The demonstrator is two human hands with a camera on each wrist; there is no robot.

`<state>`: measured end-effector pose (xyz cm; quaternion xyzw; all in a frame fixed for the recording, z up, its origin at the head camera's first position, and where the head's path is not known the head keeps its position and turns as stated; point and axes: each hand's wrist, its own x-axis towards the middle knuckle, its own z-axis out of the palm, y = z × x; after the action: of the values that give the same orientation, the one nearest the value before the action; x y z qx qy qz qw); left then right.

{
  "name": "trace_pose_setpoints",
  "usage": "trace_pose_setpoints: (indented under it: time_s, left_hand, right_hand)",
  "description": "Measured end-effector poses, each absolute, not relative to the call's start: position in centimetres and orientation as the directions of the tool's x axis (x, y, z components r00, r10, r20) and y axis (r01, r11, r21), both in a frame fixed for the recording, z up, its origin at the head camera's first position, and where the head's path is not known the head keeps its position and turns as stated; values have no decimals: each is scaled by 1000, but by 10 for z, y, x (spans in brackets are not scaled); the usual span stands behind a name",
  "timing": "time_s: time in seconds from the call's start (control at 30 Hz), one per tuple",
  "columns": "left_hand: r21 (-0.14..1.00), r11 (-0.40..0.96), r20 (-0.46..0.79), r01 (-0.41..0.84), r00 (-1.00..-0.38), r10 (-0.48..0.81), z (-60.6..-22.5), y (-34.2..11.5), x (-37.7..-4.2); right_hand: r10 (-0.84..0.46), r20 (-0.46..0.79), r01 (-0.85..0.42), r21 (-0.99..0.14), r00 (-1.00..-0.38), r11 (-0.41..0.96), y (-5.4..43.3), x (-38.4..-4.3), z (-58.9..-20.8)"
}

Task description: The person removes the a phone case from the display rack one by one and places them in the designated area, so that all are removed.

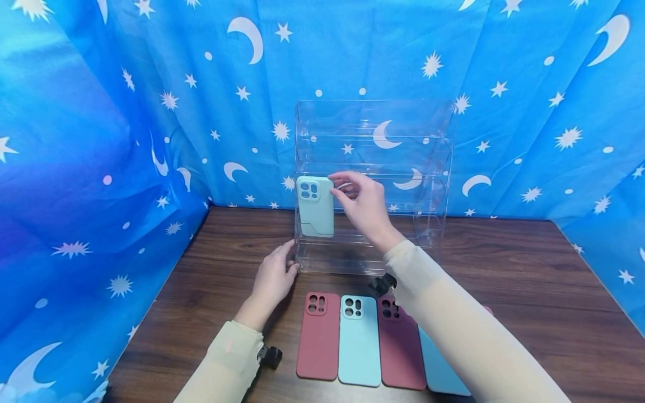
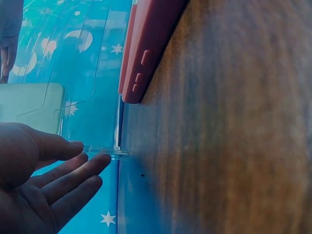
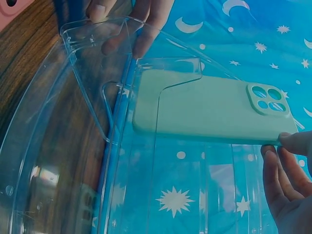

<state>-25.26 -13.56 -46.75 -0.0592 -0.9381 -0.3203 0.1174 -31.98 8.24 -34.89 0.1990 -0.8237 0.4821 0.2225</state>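
Note:
A mint-green phone case [image 1: 316, 207] stands upright at the left end of a lower tier of the clear tiered display rack [image 1: 373, 266]. Its bottom part is behind the tier's transparent front lip, and its camera cutouts are at the top. My right hand [image 1: 365, 204] pinches the case's upper right corner between thumb and fingers, seen closely in the right wrist view. Beside the rack's lower left corner, my left hand [image 1: 274, 274] touches the clear side with loosely extended fingers [image 2: 73, 195]. Through the plastic in the right wrist view, some of those fingers show.
In front of the rack, a row of phone cases lies on the dark wooden table [image 1: 227, 235]: a red one [image 1: 318, 341], a light-blue one [image 1: 359, 347], a darker red one [image 1: 402, 352] and more, partly under my right sleeve [image 1: 453, 313]. A blue star-patterned cloth [image 1: 322, 61] hangs behind.

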Motion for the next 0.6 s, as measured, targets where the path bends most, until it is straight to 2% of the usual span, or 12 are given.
trace_pose_setpoints:
  time_s: [0.6]
  left_hand:
    - [580,787,283,210,-958,47,-468,-136,-252]
  right_hand:
    - [-90,649,-623,-671,-756,402,101,-298,-341]
